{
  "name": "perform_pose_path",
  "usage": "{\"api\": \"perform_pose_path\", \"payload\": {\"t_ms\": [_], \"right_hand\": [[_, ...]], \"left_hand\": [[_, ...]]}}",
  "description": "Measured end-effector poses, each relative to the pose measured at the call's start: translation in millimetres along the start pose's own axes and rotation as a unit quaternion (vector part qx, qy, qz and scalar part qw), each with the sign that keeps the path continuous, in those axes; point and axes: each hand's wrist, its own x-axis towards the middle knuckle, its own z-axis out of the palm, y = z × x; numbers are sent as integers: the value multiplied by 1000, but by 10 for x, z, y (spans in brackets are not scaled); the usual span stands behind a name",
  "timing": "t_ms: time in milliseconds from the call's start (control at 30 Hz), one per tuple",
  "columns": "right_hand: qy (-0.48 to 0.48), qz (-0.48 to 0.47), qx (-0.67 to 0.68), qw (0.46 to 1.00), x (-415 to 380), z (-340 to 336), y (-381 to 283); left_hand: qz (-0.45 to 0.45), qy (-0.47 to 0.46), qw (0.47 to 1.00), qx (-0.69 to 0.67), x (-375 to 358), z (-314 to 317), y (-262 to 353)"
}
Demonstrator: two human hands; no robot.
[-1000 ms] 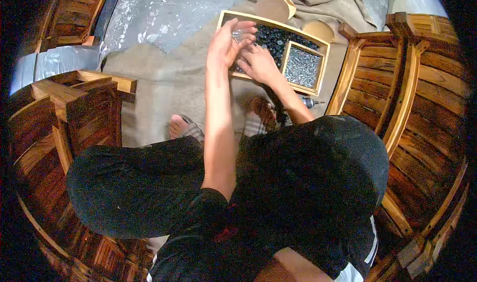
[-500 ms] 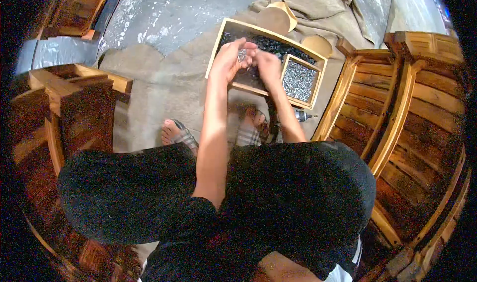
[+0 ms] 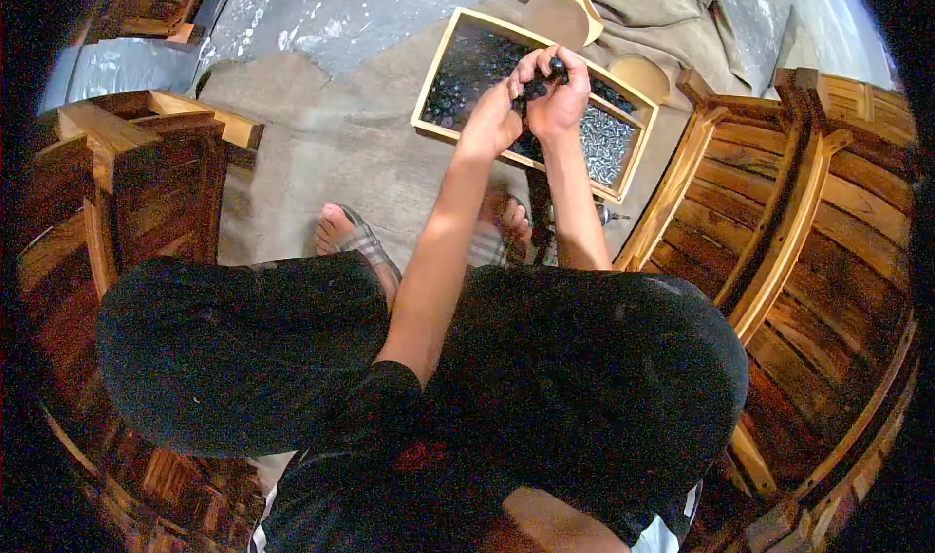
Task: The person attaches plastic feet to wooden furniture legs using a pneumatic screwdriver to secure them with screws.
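Observation:
Both of my hands are close together above a wooden-framed box. My right hand is curled around small black round pieces, one showing between thumb and fingers. Against its left side, my left hand is closed, and what its fingers hold is hidden. More black pieces lie loose in the box's large part. A smaller compartment at its right end holds many silver screw-like pieces, partly covered by my right wrist.
A power drill lies by the box's near right corner. Brown discs and crumpled burlap cloth are behind it. Slatted wooden furniture stands on the right and left. My feet rest on the cloth-covered floor.
My hands have moved right and slightly up. The right hand now holds black pieces. The left hand, which cupped silver pieces with its palm showing, has closed and turned.

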Motion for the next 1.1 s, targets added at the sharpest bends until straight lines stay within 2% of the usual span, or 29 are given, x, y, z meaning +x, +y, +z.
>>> {"api": "perform_pose_path", "payload": {"t_ms": [67,167,200,500,600,700,900,933,1000,1100], "right_hand": [[23,-5,-12,1000,-27,60,-10],[30,22,1,999,13,-36,-14],[27,39,16,999,27,-65,-22],[47,-49,-88,994,-8,41,12],[35,-49,-73,995,-31,48,3],[2,-41,-37,998,-35,35,-19],[20,-29,-26,999,-74,102,-76],[18,-34,-21,999,-79,117,-82],[12,-49,-69,996,-149,158,-117],[-5,-59,-110,992,-156,187,-127]], "left_hand": [[2,9,1000,-22,-165,222,80],[-16,45,997,60,-366,395,231],[-21,5,999,40,-353,344,268],[-33,10,997,67,-349,295,291],[-4,53,994,90,-416,405,307],[-21,6,996,85,-383,315,330],[-42,-16,994,101,-388,355,349],[-31,6,993,110,-427,409,361],[-8,47,990,131,-494,501,362],[-10,-13,992,122,-452,432,373]]}}
